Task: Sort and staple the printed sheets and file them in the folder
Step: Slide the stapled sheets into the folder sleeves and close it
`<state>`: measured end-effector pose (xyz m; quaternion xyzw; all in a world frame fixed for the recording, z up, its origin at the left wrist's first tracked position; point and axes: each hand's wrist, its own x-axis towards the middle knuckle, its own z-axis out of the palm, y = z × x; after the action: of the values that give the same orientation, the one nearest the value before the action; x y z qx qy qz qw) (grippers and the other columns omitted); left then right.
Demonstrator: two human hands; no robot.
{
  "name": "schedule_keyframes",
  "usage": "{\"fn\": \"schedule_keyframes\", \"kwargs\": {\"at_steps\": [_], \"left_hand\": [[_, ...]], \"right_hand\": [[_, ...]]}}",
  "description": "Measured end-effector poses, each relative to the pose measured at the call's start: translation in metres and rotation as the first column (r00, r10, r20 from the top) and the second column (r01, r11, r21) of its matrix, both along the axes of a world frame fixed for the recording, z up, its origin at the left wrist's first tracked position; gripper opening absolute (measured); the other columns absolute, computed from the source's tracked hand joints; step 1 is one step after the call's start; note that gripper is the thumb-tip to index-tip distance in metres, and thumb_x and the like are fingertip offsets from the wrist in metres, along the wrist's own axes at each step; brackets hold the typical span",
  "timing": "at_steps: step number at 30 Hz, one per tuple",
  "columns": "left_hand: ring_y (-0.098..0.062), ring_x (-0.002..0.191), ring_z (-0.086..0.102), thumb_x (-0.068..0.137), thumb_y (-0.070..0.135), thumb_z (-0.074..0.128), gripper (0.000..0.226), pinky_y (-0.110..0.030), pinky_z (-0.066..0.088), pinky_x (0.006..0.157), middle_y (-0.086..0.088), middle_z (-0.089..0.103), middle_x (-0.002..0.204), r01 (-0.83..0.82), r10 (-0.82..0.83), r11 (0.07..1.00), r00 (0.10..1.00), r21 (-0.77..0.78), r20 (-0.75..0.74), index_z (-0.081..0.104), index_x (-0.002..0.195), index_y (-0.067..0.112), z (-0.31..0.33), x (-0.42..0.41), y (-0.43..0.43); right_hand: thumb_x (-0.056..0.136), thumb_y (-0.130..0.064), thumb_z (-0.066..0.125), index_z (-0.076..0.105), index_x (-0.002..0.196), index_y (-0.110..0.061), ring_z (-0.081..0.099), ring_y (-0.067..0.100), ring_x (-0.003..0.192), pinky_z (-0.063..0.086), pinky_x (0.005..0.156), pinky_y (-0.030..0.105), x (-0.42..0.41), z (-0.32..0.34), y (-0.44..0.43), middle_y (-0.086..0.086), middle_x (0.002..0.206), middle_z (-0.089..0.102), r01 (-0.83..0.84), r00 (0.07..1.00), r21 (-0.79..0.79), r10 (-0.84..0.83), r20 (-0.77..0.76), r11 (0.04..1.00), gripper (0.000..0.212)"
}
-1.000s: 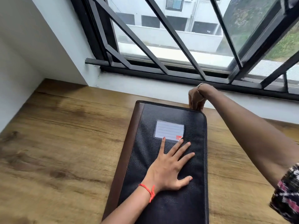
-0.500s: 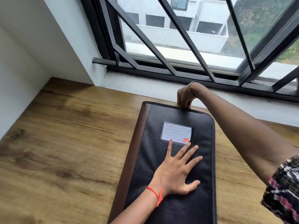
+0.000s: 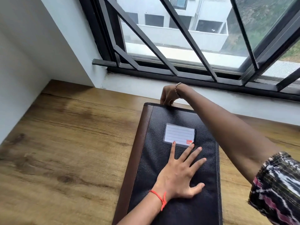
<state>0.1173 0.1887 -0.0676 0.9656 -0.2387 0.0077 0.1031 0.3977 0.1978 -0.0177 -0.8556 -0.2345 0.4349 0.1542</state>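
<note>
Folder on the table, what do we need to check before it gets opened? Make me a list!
1. The folder lies flat on the table: ok.
2. The left hand presses flat on its cover, steadying it: ok.
3. The right hand grips the far edge: ok.
4. What the right hand's fingers pinch there: cannot tell, they are hidden.
5. Cover open: not ok, it is closed.
6. Printed sheets within sight: not ok, none show.
</note>
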Motion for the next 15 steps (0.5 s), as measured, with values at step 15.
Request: {"fn": "schedule_keyframes", "kwargs": {"at_steps": [15], "left_hand": [[-0.021,0.145,0.017,0.077,0.063,0.045,0.071,-0.070,0.012,0.107,-0.001,0.029,0.152,0.000,0.000,1.000,1.000,-0.021,-0.010,0.037,0.136,0.025,0.001,0.003,0.000]], "right_hand": [[0.086,-0.017,0.064,0.071,0.104,-0.015,0.041,0.010,0.054,0.035,0.050,0.021,-0.019,-0.012,0.021,-0.004,0.058,0.051,0.063,0.988,0.185,-0.088,0.130,0.981,0.019]]}}
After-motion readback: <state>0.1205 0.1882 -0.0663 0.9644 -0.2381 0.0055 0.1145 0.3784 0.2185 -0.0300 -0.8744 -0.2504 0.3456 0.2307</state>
